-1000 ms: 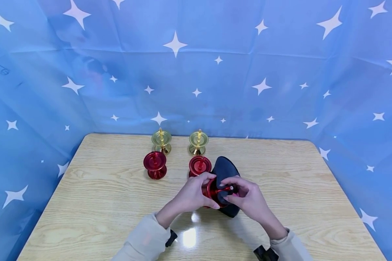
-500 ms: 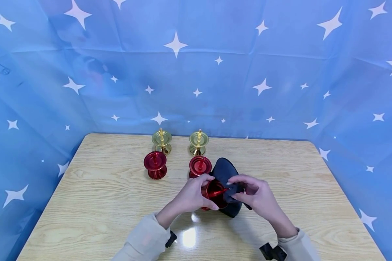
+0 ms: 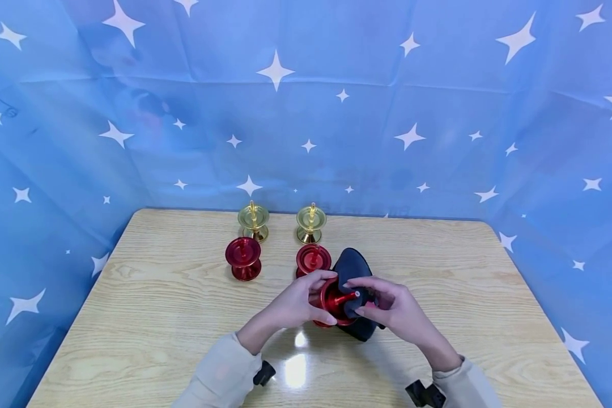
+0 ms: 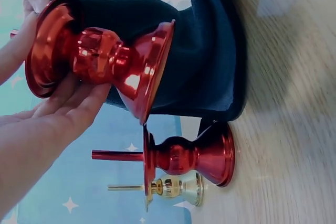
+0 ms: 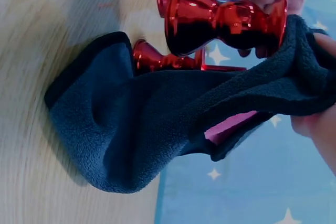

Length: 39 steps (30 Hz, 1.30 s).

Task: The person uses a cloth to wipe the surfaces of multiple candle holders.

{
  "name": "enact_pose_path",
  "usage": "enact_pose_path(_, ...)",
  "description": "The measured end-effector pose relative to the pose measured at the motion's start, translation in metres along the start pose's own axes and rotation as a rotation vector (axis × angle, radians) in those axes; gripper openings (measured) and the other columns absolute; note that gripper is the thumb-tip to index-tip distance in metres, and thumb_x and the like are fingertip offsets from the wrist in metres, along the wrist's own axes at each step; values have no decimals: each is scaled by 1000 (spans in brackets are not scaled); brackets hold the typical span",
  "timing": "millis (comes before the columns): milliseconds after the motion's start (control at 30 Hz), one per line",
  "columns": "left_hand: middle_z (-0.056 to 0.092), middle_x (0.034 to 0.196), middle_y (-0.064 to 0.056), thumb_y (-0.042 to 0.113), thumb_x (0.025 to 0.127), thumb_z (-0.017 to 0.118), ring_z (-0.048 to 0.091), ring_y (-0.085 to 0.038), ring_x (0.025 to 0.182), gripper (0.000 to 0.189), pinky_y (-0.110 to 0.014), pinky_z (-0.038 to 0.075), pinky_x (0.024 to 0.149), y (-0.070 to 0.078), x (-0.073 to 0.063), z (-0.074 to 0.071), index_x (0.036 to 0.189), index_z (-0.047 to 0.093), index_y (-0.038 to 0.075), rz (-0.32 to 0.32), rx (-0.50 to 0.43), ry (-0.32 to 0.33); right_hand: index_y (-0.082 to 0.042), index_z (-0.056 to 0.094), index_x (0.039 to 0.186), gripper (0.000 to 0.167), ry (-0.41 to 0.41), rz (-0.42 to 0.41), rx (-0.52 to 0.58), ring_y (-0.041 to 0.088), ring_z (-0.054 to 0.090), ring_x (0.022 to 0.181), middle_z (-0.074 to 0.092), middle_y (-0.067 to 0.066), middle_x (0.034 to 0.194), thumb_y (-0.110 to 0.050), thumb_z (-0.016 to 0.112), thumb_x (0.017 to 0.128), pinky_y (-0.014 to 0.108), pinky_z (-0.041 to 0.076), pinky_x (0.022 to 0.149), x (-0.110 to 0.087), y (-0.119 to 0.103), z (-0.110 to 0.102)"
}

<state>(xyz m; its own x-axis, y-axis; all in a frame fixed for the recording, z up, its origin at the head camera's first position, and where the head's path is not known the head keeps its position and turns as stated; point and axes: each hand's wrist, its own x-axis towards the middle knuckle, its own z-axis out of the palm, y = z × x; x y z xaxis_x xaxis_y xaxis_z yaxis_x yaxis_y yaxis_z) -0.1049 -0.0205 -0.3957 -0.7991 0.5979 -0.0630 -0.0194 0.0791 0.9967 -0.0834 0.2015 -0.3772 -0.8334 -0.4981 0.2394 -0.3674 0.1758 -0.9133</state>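
My left hand grips a shiny red candlestick under its dish, with the foot raised off the table in the left wrist view. The candlestick is tilted so its spike points right, toward my right hand. That hand pinches a bunched edge of a dark cloth between thumb and fingers, against the dish beside the spike. The rest of the cloth droops down to the tabletop, and a pink patch shows in its fold. Part of the dish is hidden behind the cloth.
Another red candlestick stands just behind my left hand, close to the cloth. Further left is one more red candlestick. Two gold candlesticks stand near the back edge of the wooden table. A blue starry curtain hangs behind.
My right hand drew the cloth rightward over the spike's tip, then came back left toward the dish, leaving the spike tip exposed again. My left hand keeps its grip with little movement.
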Motion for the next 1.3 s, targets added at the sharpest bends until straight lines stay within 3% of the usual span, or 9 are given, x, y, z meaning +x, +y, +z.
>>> enact_pose_path(233,59,115,-16,-5,75,70,59,-22,97,56,-28,48,80,4,1,1,122,39,-3,23,0,-10,1,53,121,45,-19,-14,-80,9,41,49,58,16,110,4,68,78,22,39,41,2,3,4)
enact_pose_path(467,59,112,-18,-4,79,67,57,-24,99,52,-26,46,78,6,4,-1,123,41,-4,89,36,-50,0,58,114,38,18,54,-86,6,45,50,58,16,107,4,68,78,21,43,44,5,3,9)
enact_pose_path(600,59,113,-17,0,80,67,57,-22,100,53,-23,47,78,7,5,-2,126,41,-5,85,59,-53,2,57,113,36,32,74,-31,11,58,69,58,17,106,7,66,78,22,51,55,6,4,11)
enact_pose_path(700,58,114,-16,4,81,68,55,-21,104,55,-25,46,83,8,5,-2,128,40,-5,73,107,-49,4,57,111,35,48,77,6,14,60,84,58,19,105,9,66,77,25,53,63,6,5,11)
enact_pose_path(833,58,116,-15,9,83,68,53,-21,108,56,-30,44,88,11,5,-2,130,40,-3,56,172,-43,4,59,109,33,76,81,2,16,61,79,60,19,103,10,65,77,25,54,62,6,5,11)
enact_pose_path(1033,58,115,-14,13,83,68,55,-20,106,56,-29,47,85,13,5,-2,129,41,-3,37,220,-41,4,60,108,32,86,78,3,12,56,62,60,20,102,8,66,77,22,49,53,4,6,9)
enact_pose_path(1300,60,112,-13,13,82,69,57,-18,101,55,-25,47,83,13,5,-1,128,42,-3,37,248,-42,4,59,108,33,85,66,34,9,57,63,62,17,99,9,66,76,23,51,57,3,5,3)
